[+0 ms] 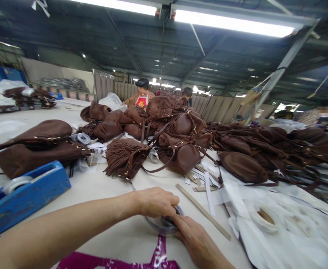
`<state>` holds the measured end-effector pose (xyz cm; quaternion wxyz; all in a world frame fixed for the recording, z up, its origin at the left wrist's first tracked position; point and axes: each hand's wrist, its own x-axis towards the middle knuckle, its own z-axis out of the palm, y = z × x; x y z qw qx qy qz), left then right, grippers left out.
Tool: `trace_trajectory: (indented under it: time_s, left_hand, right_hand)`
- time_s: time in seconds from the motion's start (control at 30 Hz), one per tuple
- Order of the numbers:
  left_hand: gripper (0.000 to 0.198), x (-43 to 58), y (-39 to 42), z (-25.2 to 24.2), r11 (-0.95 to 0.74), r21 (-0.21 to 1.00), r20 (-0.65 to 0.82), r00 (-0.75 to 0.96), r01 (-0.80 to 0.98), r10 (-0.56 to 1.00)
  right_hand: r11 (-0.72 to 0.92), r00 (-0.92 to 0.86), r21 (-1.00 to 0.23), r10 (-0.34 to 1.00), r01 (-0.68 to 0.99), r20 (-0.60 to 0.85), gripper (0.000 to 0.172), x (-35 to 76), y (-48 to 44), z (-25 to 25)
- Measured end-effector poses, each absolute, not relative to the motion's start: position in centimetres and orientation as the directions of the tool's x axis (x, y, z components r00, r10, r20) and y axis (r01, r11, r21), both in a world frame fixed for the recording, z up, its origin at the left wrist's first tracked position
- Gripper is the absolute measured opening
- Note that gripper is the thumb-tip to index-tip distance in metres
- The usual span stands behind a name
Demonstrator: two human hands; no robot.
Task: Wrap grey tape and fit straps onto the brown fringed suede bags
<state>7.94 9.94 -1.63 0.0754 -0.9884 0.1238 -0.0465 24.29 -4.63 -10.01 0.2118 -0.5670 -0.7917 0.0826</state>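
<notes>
At the near middle of the table lies a round, clear-rimmed thing [162, 226] with a dark centre, perhaps a shallow dish or a coil; its kind is hard to make out. My left hand [156, 202] is closed over its top, with fingers curled down to the centre. My right hand [193, 235] grips its right side, and the two hands meet there. Partly covered fingertips hide what lies between them. Just beyond sits a brown fringed bag [127, 157], with a thin strap end reaching toward my left wrist.
A blue tape dispenser [34, 194] stands at left. Brown bags [180, 153] are heaped across the middle and right. Loose strips [205, 213] lie right of my hands, beside white sheeting with a white roll [264, 218]. Purple tape [159, 252] marks the near edge. A co-worker [141, 98] stands behind the heap.
</notes>
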Motion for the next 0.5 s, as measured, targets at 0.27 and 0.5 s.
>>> trace_trajectory:
  time_s: [0.27,0.5]
  left_hand:
    - [0.01,9.2,9.7,-4.2,-0.976,-0.149,0.211,0.96,-0.156,-0.186]
    - [0.014,7.9,9.8,-4.7,-0.966,-0.092,0.176,0.951,-0.242,-0.255]
  right_hand:
    - [0.237,-0.182,-0.435,0.969,0.868,0.165,0.043,24.3,-4.7,-9.8]
    - [0.312,-0.238,-0.46,0.948,0.831,0.214,0.032,23.8,-4.8,-8.8]
